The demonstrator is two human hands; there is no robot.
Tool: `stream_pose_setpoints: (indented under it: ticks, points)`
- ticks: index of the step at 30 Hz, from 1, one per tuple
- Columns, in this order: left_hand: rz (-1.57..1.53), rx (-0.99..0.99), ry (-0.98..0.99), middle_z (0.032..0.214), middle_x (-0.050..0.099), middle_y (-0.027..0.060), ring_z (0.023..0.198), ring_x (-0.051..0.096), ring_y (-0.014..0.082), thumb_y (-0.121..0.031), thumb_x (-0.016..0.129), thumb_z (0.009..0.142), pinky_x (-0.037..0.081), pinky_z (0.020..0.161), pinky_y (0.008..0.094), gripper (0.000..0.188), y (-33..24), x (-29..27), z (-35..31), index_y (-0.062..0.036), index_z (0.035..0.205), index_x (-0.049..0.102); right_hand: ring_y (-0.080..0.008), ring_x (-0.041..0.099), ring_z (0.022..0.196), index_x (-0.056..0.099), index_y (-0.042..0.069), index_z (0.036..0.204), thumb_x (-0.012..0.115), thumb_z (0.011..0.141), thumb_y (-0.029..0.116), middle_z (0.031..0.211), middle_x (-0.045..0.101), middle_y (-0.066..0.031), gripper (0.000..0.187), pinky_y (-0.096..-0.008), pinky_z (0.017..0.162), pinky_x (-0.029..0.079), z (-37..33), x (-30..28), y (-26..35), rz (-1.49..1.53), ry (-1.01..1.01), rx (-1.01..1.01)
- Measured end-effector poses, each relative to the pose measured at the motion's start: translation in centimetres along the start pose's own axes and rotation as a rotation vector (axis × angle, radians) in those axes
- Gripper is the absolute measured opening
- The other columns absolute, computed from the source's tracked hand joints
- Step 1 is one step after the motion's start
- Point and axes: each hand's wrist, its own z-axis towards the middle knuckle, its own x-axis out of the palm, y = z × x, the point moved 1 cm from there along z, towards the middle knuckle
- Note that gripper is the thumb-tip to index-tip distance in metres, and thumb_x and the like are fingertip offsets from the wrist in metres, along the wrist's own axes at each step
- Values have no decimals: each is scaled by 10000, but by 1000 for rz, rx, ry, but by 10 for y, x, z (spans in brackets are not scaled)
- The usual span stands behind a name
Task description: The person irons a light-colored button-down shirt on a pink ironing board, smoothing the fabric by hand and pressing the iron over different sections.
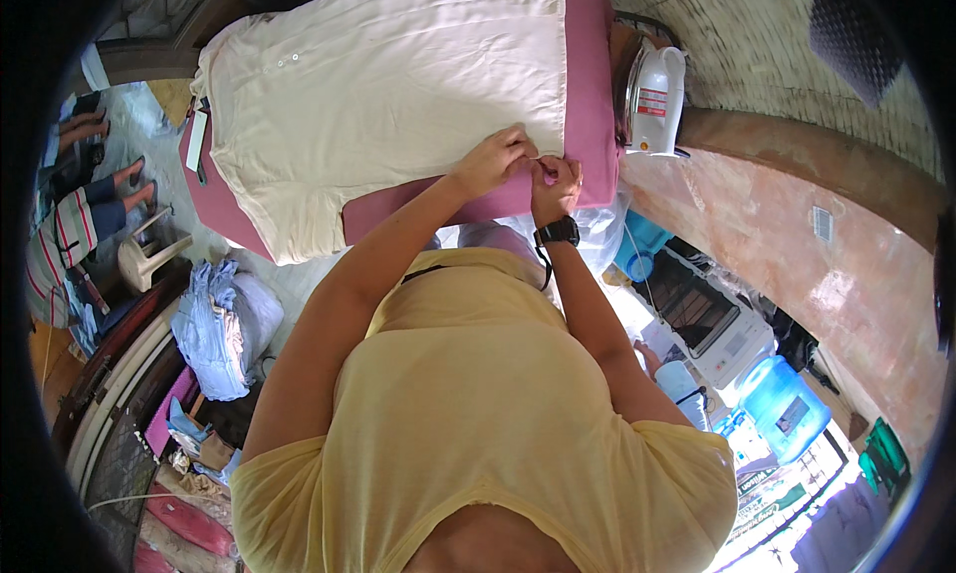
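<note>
A cream garment (pixel 398 75) with small pale buttons lies spread over a padded board with a mauve cover (pixel 592 85). A narrow sleeve-like part hangs over the board's near left edge. At the garment's near right corner, my left hand (pixel 492 162) is closed, its fingertips pinching the hem. Right beside it, my right hand (pixel 558 191) has its fingers curled in on the same corner, with a black watch on the wrist. The two sets of fingertips almost meet, and they hide the bit of cloth between them.
A white iron (pixel 657 100) stands at the board's right end. On the left are a phone-like flat object (pixel 196 140), a plastic stool (pixel 149 254) and bundled blue clothes (pixel 214 324). Another person (pixel 85 220) is at far left. A blue water jug (pixel 785 409) sits lower right.
</note>
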Motion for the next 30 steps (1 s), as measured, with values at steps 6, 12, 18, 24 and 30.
stream_pose_setpoints:
  ticks: [6, 12, 18, 24, 30]
  points:
    - [2, -23, 23, 974, 562, 102, 927, 594, 276, 35, 621, 825, 511, 812, 371, 166, -1, -1, -1, -13, 983, 643, -317, 555, 811, 624, 62, 822, 667, 775, 41, 828, 588, -87, 67, -433, 750, 440, -3, 2, -6, -108, -4, -79]
    - [9, -82, 45, 981, 550, 102, 919, 590, 285, -11, 670, 807, 494, 827, 387, 180, 1, 1, -4, -39, 983, 646, -278, 585, 684, 642, 45, 822, 642, 782, -4, 784, 628, -97, 64, -397, 644, 486, -19, -25, -33, -66, -82, -80]
    - [19, -69, 66, 994, 541, 94, 959, 577, 284, -6, 690, 779, 485, 841, 396, 239, -6, -2, -1, -54, 1007, 635, -286, 620, 724, 635, 36, 797, 649, 815, 35, 807, 636, -113, 23, -402, 652, 501, -17, -49, -35, -56, -29, 140]
    - [70, -86, 42, 1004, 532, 100, 962, 576, 300, 17, 696, 749, 481, 852, 405, 267, -11, 1, 1, -64, 995, 634, -241, 630, 666, 697, 28, 830, 763, 750, 104, 815, 646, -113, 129, -360, 635, 511, 6, -32, -15, 93, -19, 85]
    - [57, -94, 47, 1002, 529, 102, 969, 579, 304, 28, 690, 742, 482, 857, 407, 276, -8, 1, 0, -63, 994, 624, -186, 638, 630, 738, 28, 815, 769, 725, 113, 760, 650, -87, 127, -307, 603, 506, 10, -14, -11, 16, -97, 165]
